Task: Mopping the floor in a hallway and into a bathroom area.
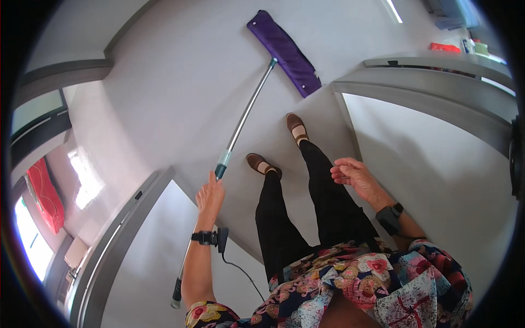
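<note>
My left hand (210, 196) grips the metal pole (251, 104) of a flat mop just below its dark green collar. The pole's black grip end (176, 292) sticks out behind my left forearm. Far ahead on the pale floor lies the mop head, covered by a long purple pad (283, 53) with white snaps, set at a slant. My right hand (352, 174) hangs beside my right thigh with nothing in it, its fingers slightly bent and the thumb partly apart.
Grey door frames stand close on the right (410, 96) and on the left (135, 209). A grey-trimmed wall corner (88, 70) juts in at the upper left. My brown shoes (262, 163) are on the floor behind the pad. A red item (445, 48) lies at the upper right.
</note>
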Demonstrator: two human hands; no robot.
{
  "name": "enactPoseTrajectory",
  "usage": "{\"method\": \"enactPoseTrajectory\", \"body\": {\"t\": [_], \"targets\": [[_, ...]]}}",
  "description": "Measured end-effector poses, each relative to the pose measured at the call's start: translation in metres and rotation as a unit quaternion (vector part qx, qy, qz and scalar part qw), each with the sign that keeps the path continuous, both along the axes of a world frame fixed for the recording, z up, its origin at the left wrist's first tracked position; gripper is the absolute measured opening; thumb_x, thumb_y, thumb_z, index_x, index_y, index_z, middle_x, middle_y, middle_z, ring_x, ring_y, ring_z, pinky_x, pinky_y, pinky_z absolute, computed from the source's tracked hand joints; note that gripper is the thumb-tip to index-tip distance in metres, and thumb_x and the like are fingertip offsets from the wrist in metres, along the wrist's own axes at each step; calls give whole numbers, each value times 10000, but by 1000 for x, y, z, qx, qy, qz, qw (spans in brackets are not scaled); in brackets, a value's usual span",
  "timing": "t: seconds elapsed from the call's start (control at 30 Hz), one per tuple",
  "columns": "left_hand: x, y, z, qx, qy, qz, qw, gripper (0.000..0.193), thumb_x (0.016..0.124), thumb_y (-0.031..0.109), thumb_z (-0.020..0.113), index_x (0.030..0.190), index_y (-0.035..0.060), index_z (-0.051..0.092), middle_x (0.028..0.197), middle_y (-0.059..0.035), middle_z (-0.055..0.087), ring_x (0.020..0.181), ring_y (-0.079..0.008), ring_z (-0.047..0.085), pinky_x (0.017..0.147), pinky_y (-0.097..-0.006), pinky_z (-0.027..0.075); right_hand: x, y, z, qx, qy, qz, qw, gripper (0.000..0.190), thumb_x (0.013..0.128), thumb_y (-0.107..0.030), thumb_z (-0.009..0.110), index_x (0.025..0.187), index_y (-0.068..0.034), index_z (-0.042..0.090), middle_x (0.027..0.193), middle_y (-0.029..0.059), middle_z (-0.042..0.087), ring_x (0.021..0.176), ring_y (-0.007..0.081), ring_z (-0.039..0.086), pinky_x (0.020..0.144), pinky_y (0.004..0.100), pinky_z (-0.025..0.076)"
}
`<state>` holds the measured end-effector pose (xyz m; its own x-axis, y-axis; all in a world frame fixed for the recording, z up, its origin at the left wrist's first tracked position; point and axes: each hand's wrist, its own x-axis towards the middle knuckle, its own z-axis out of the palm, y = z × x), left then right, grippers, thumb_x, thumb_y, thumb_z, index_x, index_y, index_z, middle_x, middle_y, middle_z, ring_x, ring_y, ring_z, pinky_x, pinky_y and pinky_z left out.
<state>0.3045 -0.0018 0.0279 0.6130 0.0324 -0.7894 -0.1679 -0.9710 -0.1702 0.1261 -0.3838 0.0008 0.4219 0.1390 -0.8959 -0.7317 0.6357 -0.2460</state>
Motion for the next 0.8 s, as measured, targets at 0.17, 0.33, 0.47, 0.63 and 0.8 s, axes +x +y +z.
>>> {"method": "enactPoseTrajectory", "body": {"t": [0.17,0.33,0.47,0.63,0.8], "targets": [[-39,46,36,41,-4,-4,999,407,961,310,457,1293,83,395,800,-243,651,767,-433,640,697,-537,476,-4,-5,-2,7,-7,-14,1000,264,947,-162,543,1165,-12,546,1050,112,624,946,180,614,846,330,518],[-87,81,82,58,-15,17,998,394,956,299,484,1278,83,411,689,-205,623,656,-414,625,586,-525,469,-3,0,1,16,-10,-12,1000,265,949,-167,545,1164,-12,545,1049,112,623,939,177,613,846,330,518],[-138,97,115,82,-24,32,996,386,947,281,508,1261,78,411,674,-198,619,640,-416,619,562,-527,463,-8,3,2,9,-6,-4,1000,267,953,-168,541,1169,-10,539,1053,114,623,935,178,613,849,334,519],[-193,94,152,-41,-53,191,979,281,935,251,526,1146,67,496,705,-219,623,656,-445,603,598,-537,467,-9,5,-1,9,-21,3,1000,269,955,-164,536,1171,-3,534,1054,119,623,933,182,614,848,335,522],[-189,48,190,-91,36,550,830,145,940,190,489,952,54,536,559,42,400,414,-57,394,344,-227,334,-12,11,9,-4,-17,12,1000,268,954,-162,536,1169,-2,534,1051,123,625,919,189,617,839,336,525]]}}
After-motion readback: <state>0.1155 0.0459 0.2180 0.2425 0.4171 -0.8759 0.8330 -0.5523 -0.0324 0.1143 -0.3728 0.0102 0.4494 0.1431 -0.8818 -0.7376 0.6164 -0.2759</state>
